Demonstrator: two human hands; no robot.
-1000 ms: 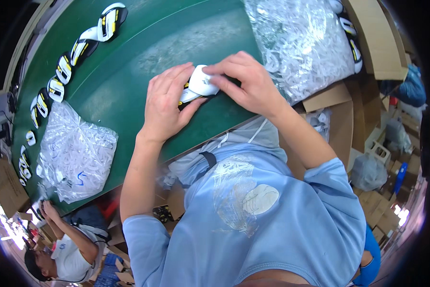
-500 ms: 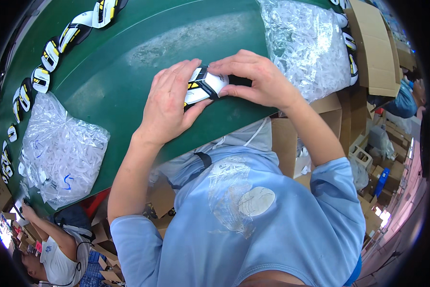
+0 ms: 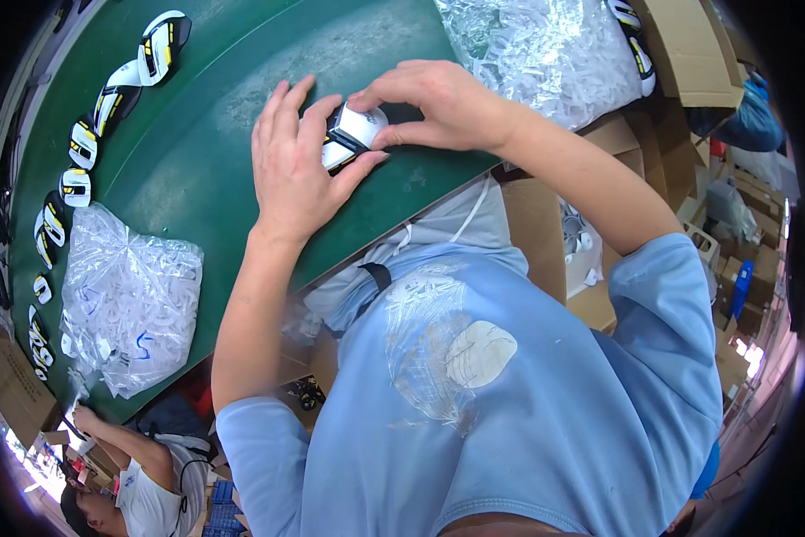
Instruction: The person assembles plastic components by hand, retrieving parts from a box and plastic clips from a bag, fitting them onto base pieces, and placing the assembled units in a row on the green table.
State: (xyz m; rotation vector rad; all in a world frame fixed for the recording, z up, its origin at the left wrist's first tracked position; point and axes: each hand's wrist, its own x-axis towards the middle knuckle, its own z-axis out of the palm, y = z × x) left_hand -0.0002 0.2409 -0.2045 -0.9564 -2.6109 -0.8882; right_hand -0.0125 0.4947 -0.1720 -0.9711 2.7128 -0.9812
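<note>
A small rounded plastic shell (image 3: 359,125), white with black and yellow trim, is low over or resting on the green table. My left hand (image 3: 293,166) holds its left side, the thumb along the near edge and the fingers over the far side, partly covering it. At its white right end, my right hand (image 3: 447,103) pinches with the thumb near and the fingers far. Both hands are closed on this one piece; its underside is hidden.
Similar shells (image 3: 119,94) line the table's (image 3: 376,201) far left side. Clear bags of small translucent parts lie left (image 3: 134,295) and right (image 3: 555,63). An opened carton (image 3: 689,54) stands at right, another box (image 3: 532,233) below the edge. A co-worker (image 3: 161,483) is at lower left.
The view has shifted slightly. The shell and both hands appear farther left and up. My left fingers are more spread, while my right hand keeps its pinch at the white end.
</note>
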